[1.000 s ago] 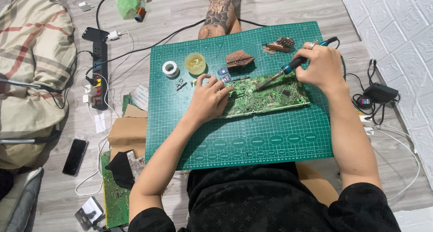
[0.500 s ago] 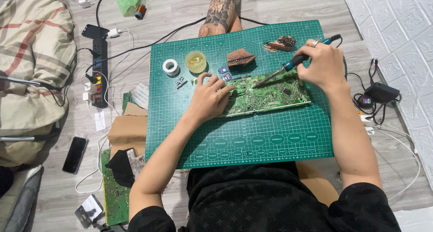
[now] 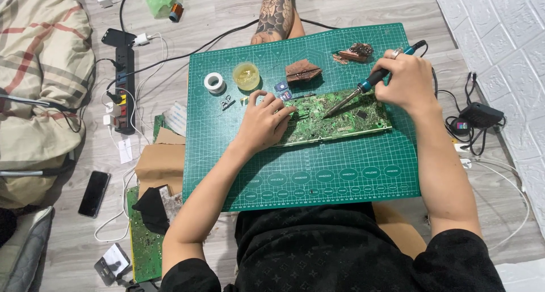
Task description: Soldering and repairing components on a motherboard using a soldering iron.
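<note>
- Circuit board (image 3: 335,119), green and long, lies flat in the centre of the frame on the green cutting mat (image 3: 340,178), its left end under the left hand.
- Left hand (image 3: 264,124) rests palm down on the board's left end, fingers spread and pressing on it; it is not closed around anything.
- Right hand (image 3: 406,82), in the upper right of the frame, is closed around the blue-and-black handle of the soldering iron (image 3: 363,90); the iron slants down to the left and its tip sits on the board near the middle.
- Compared with 0.5 s ago, the iron's tip sits at much the same spot on the board, the right hand has barely shifted, and the left hand keeps its place on the board's left end.
- Along the mat's upper edge: a white solder spool (image 3: 214,82), a round yellow flux tin (image 3: 246,75), a brown sponge piece (image 3: 302,71) and a second brown scrap (image 3: 355,53).
- At the upper middle of the frame a tattooed leg (image 3: 276,13) of another person touches the mat's top edge.
- Left of the mat, on the floor, lie a black power strip (image 3: 124,87), a phone (image 3: 93,194) and a second green board (image 3: 142,235).
</note>
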